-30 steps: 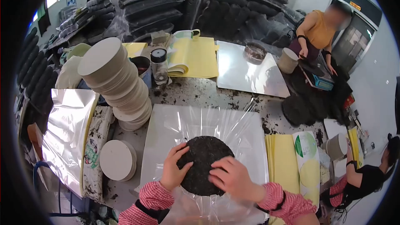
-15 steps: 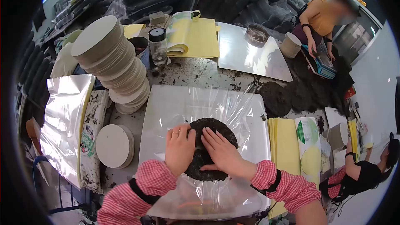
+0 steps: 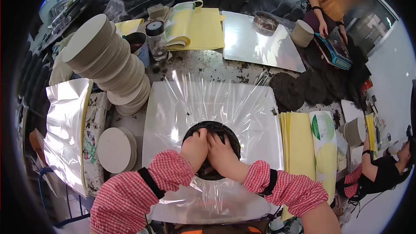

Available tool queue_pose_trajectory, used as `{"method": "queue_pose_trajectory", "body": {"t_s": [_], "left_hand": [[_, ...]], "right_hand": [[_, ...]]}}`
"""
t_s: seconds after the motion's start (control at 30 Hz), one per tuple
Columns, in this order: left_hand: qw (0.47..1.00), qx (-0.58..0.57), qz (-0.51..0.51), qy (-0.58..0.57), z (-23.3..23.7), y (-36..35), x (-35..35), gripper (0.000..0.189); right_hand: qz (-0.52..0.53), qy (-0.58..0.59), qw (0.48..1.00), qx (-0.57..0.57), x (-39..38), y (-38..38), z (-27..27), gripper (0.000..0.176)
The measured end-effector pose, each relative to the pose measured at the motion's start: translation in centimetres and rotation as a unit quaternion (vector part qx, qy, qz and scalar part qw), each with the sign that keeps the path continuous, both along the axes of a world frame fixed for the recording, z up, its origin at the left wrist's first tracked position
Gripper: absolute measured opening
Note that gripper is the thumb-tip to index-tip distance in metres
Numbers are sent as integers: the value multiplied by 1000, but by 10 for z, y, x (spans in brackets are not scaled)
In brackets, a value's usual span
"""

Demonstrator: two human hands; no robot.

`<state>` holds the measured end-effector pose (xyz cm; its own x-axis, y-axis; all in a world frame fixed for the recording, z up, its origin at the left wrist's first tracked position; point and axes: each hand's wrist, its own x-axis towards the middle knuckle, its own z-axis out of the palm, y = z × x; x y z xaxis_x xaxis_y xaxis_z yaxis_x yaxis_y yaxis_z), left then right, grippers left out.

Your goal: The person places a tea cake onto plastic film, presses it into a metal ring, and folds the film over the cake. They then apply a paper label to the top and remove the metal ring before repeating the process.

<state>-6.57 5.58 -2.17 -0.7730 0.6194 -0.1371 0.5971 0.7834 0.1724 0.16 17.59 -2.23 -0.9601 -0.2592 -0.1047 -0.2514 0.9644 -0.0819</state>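
A round dark cake of crumbly, soil-like material (image 3: 232, 136) lies on clear plastic film (image 3: 216, 97) that spreads over a white board. Its edge now looks raised, like the wall of a shallow bowl, with the film gathered in folds around it. My left hand (image 3: 196, 148) presses into the cake's left side, fingers bent downward and their tips partly hidden. Beside it, touching, my right hand (image 3: 223, 156) pushes down in the middle with its fingers apart. Neither hand visibly grips anything.
A tall stack of pale round discs (image 3: 104, 56) leans at left, with a shorter stack (image 3: 116, 149) below. Yellow sheets (image 3: 299, 147) lie at right. Dark round cakes (image 3: 288, 91) sit behind them. Two other people (image 3: 333, 4) work at the right side.
Both hands have drawn closer together and deeper into the cake, the right fingers bending more. The film has bunched up in folds around it. The camera view has shifted slightly.
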Motion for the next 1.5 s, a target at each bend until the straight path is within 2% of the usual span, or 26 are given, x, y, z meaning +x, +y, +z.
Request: {"method": "queue_pose_trajectory", "body": {"t_s": [0.07, 0.13, 0.2, 0.27, 0.37, 0.47, 0.57, 0.6, 0.67, 0.73, 0.8, 0.83, 0.9, 0.97, 1.03, 1.07, 1.1, 1.13, 1.17, 1.2, 1.27, 1.3, 1.33, 1.4, 1.43, 1.5], "left_hand": [[998, -23, -57, -3, 14, -15, -6, 64], [981, 2, -196, -4, 51, -33, -2, 55], [977, 59, -202, 33, 64, -45, 14, 45], [973, 133, -185, 38, 66, -51, 37, 41], [937, 272, -220, 4, 68, -50, 48, 35], [948, 221, -225, -41, 69, -38, 69, 30], [967, 144, -197, -71, 42, -17, 61, 32], [970, 103, -177, -129, 36, -13, 60, 34], [966, 151, -185, -97, 30, -11, 62, 38], [973, 131, -159, -101, 36, -11, 63, 38], [975, 110, -161, -111, 50, -19, 65, 36], [975, 91, -157, -127, 60, -26, 66, 34], [929, 315, -193, -24, 87, -61, 68, 33], [947, 313, 4, 70, 101, -111, 82, 45], [933, 213, 149, 249, 111, -143, 78, 54], [931, 216, 147, 254, 99, -163, 73, 54], [941, 260, 204, -68, 79, -185, 70, 58], [848, 275, 241, -384, 69, -196, 70, 62], [824, 278, 230, -436, 82, -186, 69, 53], [826, 276, 231, -435, 101, -183, 60, 53], [757, 479, 210, -392, 134, -183, 55, 50], [635, 640, 185, -391, 139, -191, 51, 42], [639, 640, 178, -388, 125, -197, 45, 42], [787, 526, 305, -107, 54, -208, 39, 36], [902, 378, 206, -27, 14, -215, 45, 30], [864, 456, 160, -141, -1, -187, 61, 31]], "right_hand": [[-7, 45, 999, -12, 2, 1, 15, 81], [41, -35, 993, -105, 2, 12, 41, 71], [38, -4, 988, -151, 12, 27, 56, 62], [16, 192, 954, -229, 20, 43, 59, 59], [-85, 211, 940, -255, 22, 46, 52, 70], [-160, 174, 927, -290, 12, 42, 33, 81], [-191, 173, 965, -46, -5, 25, 11, 67], [-198, 164, 965, -47, -6, 18, 8, 67], [-222, 164, 958, 75, -13, 12, 10, 66], [-234, 166, 954, 86, -14, 13, 9, 68], [-213, 158, 963, -37, -10, 23, 9, 65], [-210, 140, 944, -214, -4, 34, 17, 61], [-220, 247, 921, -207, 29, 65, 42, 61], [-281, 284, 903, -158, 72, 95, 60, 57], [-380, 109, 836, -382, 119, 132, 33, 53], [-378, 115, 835, -383, 128, 132, 35, 53], [-370, 5, 829, -419, 139, 130, 41, 54], [-355, -106, 814, -448, 147, 126, 51, 54], [-351, -106, 815, -450, 143, 123, 75, 54], [-325, -56, 769, -547, 135, 123, 106, 52], [-260, 90, 670, -690, 132, 128, 150, 49], [-233, 193, 622, -722, 132, 135, 157, 43], [-229, 200, 619, -724, 131, 142, 151, 43], [-342, 247, 665, -616, 117, 163, 113, 37], [-367, 196, 696, -586, 118, 169, 73, 35], [-379, 54, 797, -467, 125, 152, 14, 54]]}}
